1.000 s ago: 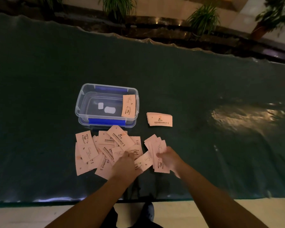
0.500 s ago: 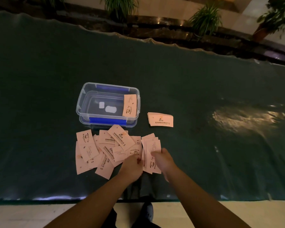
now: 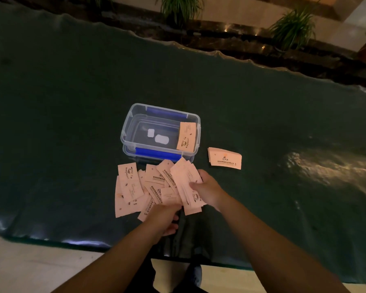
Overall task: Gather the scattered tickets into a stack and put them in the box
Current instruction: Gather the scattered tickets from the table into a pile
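Observation:
Several pink tickets (image 3: 133, 187) lie scattered and overlapping on the dark green table cover, just in front of a clear plastic box (image 3: 129, 127) with blue clips. One ticket (image 3: 186, 136) leans inside the box against its right wall. A neat small stack of tickets (image 3: 224, 158) lies to the right of the box. My right hand (image 3: 207, 189) grips a fanned bunch of tickets (image 3: 186, 182), lifted over the pile's right side. My left hand (image 3: 164, 216) rests curled on the near edge of the pile, its fingers on tickets.
The green cover (image 3: 72, 102) spans a wide table, with its near edge (image 3: 51, 240) close to me. Potted plants (image 3: 294, 26) and a dark ledge stand beyond the far edge. A bright glare patch (image 3: 325, 166) lies at the right. My shoe (image 3: 195, 275) shows below.
My right hand has drawn the right-hand tickets together into a bunch and raised it leftward over the pile. My left hand has slid back toward me along the pile's near edge.

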